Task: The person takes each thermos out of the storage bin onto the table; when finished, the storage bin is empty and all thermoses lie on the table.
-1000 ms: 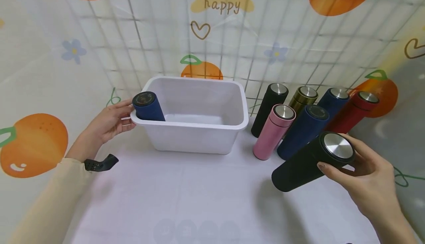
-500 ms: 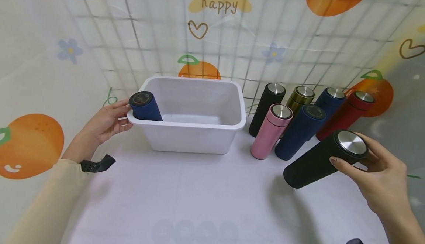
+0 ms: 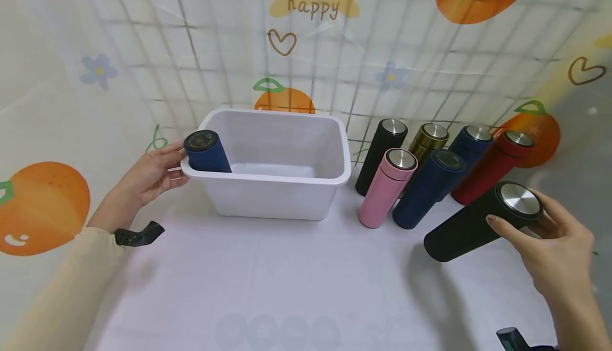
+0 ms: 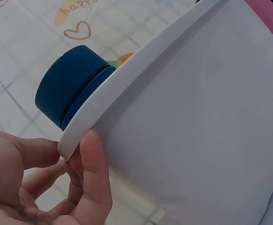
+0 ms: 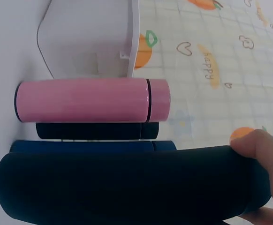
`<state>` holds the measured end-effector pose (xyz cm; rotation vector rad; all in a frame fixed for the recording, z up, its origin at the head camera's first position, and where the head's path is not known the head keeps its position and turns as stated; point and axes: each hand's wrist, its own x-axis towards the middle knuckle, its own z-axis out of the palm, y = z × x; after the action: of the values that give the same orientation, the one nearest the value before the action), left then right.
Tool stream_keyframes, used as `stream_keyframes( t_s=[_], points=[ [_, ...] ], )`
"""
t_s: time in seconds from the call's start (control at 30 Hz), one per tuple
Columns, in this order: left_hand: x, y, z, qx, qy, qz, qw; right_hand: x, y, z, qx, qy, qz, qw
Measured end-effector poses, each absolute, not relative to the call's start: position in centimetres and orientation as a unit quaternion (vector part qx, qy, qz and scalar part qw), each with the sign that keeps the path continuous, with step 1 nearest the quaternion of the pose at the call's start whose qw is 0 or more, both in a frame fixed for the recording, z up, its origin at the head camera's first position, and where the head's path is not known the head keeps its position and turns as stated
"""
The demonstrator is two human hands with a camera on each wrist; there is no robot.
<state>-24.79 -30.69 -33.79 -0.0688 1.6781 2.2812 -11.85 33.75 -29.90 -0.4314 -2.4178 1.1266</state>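
A white plastic tub point(image 3: 268, 198) stands on the table, with a blue thermos flask point(image 3: 208, 153) leaning inside its left end. My left hand point(image 3: 152, 174) pinches the tub's left rim between thumb and fingers, as the left wrist view shows. At the right, my right hand point(image 3: 559, 239) grips a black thermos flask point(image 3: 468, 234) by its silver-topped lid end. That flask is tilted and held above the table, its shadow falling below it. Nearest to it stand a red flask point(image 3: 492, 168) and a dark blue flask point(image 3: 425, 194).
A pink flask point(image 3: 384, 191), another black flask point(image 3: 377, 160), a gold flask point(image 3: 430, 137) and a second blue flask point(image 3: 470, 141) stand in a group right of the tub. Behind them hangs a printed sheet over a wire grid point(image 3: 325, 75).
My right hand has carried the black thermos flask to the right and slightly up, away from the other flasks. My left hand stays at the tub's rim. The view has shifted slightly.
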Motion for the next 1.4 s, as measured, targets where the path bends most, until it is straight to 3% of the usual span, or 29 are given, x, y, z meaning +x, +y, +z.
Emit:
stream_keyframes(
  t_s=[0.37,0.67,1.4],
  points=[
    [-24.9,-30.9,-33.8,-0.029,0.589,0.794,0.151,-14.1,35.0,-30.3,-0.19,-0.867,0.418,0.191],
    [-24.5,-31.3,-34.0,-0.014,0.578,0.802,0.148,-16.4,36.5,-31.0,-0.19,-0.823,0.496,0.202],
    [-25.0,-30.9,-34.2,-0.005,0.566,0.81,0.156,-19.4,37.6,-31.1,-0.218,-0.859,0.435,0.16]
  ],
)
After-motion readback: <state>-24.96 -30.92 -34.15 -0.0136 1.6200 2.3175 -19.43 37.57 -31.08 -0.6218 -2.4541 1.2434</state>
